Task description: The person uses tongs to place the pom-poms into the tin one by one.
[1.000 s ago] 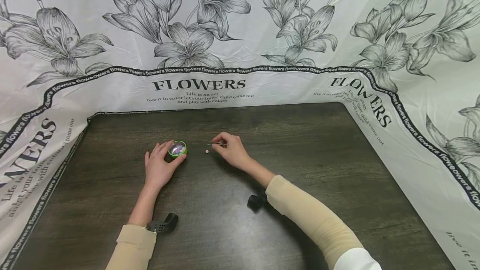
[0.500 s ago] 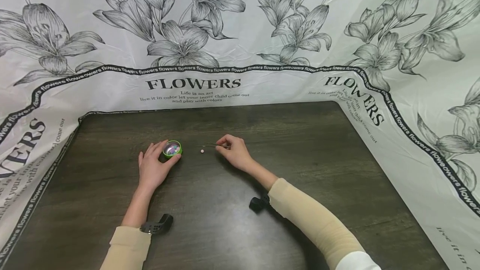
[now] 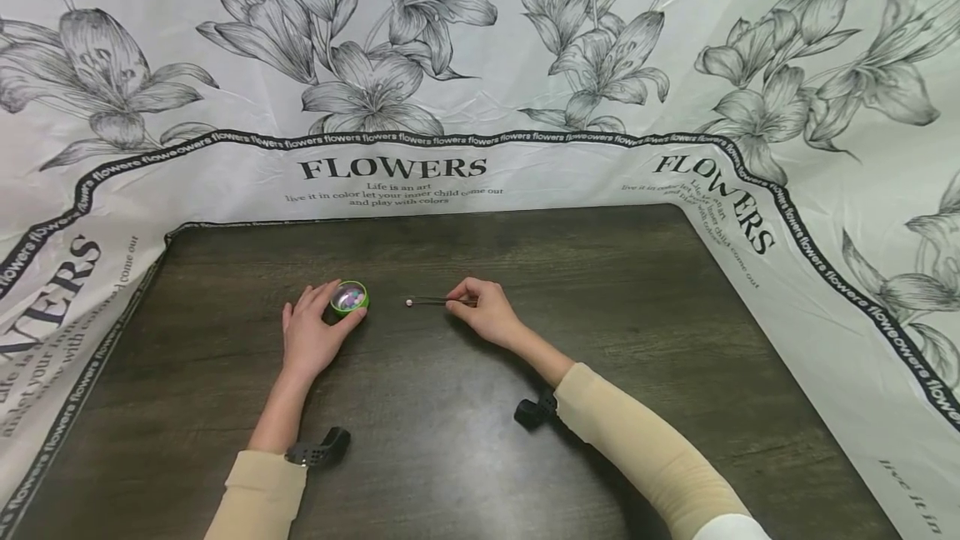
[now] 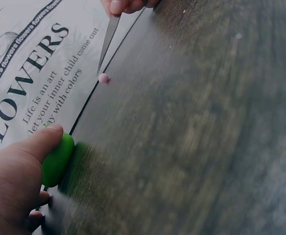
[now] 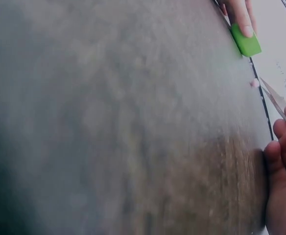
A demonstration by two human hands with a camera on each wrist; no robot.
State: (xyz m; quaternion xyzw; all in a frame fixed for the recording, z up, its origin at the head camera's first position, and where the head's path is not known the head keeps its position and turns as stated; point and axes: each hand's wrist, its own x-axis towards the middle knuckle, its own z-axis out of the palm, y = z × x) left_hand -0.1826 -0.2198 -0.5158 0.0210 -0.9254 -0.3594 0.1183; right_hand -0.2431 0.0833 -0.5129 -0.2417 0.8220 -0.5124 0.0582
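**Tweezers at a loose bead, pot held steady**

While the right hand (image 3: 487, 317) pinches a thin pair of tweezers (image 3: 433, 301) between thumb and fingertips, their tips reach left to a small pink bead (image 3: 409, 303) lying on the dark wooden table (image 3: 600, 290). Whether the tips actually clamp the bead or only touch it cannot be told. The left hand (image 3: 311, 336) curls its thumb and fingers around a small green pot (image 3: 349, 297) with coloured beads under a clear top, just left of the loose bead.

A round bead on a hard, smooth top would likely roll or flick away if the tips close off-centre or squeeze too hard, and a nudge from the left hand could shift the pot.

Both forearms lie low across the table in beige sleeves, wrists resting near the surface, the right hand's fingers bent inward. Behind the table hangs a flower-printed sheet (image 3: 480, 65).
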